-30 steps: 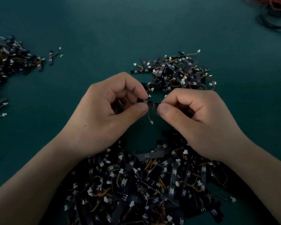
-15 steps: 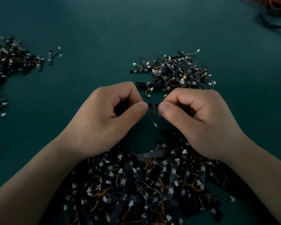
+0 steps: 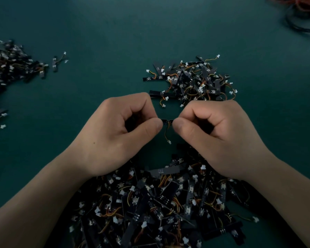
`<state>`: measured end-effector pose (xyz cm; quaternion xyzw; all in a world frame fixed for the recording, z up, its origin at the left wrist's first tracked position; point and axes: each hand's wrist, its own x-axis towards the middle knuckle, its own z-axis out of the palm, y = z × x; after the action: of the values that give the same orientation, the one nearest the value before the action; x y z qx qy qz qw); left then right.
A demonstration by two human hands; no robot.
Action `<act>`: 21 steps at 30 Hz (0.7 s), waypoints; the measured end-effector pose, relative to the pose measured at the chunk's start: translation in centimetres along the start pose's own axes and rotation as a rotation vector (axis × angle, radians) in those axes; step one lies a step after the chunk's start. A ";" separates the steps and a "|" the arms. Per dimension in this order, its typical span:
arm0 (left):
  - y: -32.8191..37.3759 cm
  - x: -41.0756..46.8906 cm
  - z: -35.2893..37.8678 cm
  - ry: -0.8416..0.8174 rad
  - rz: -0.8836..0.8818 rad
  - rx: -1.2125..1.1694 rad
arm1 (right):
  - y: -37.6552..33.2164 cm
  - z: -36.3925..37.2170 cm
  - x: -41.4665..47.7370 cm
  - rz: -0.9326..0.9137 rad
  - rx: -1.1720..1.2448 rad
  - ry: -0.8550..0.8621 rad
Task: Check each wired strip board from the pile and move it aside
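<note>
**Wired Strip Board Held Between Both Hands**

Head view. The left hand (image 3: 115, 133) and the right hand (image 3: 220, 135) meet at the centre of the dark green table (image 3: 97, 33), knuckles up. On each hand the fingers are curled inward and the thumb is pressed against the index finger. Together they pinch the two ends of one black wired strip board (image 3: 166, 121). Only a short middle section of the board shows between the two thumb tips; the rest is hidden inside the grips. The board lies roughly level, running left to right.

A thin orange-and-dark wire (image 3: 166, 132) hangs from the exposed section and ends in a small white connector (image 3: 169, 142), which hangs between the hands.

Directly below the wrists, at the near edge of the table, lies the large pile (image 3: 159, 203) of black strip boards with tangled orange wires and white connectors. Both forearms pass over it.

Just beyond the hands, slightly to the right, lies a smaller pile (image 3: 191, 79) of the same boards. The right hand's knuckles overlap its near edge.

A third heap (image 3: 11, 68) sits at the far left edge, with one stray board (image 3: 58, 60) just beside it.

A bundle of red and black cables (image 3: 301, 13) lies in the far right corner, well apart from the hands.
</note>
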<state>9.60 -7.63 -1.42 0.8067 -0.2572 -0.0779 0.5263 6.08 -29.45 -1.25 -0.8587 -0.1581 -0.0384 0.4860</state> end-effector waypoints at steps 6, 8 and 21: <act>0.0 0.1 0.1 0.044 0.013 0.003 | 0.3 -0.2 0.1 -0.013 0.145 0.025; 0.0 0.1 0.1 0.034 0.003 0.004 | 0.4 -0.3 0.2 -0.004 0.207 0.128; 0.4 0.0 0.1 -0.060 0.004 0.198 | 0.3 -0.2 -0.1 0.067 0.062 0.015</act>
<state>9.41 -7.86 -1.12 0.8516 -0.2809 -0.0752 0.4361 6.10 -29.82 -1.43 -0.8478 -0.1270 -0.0235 0.5144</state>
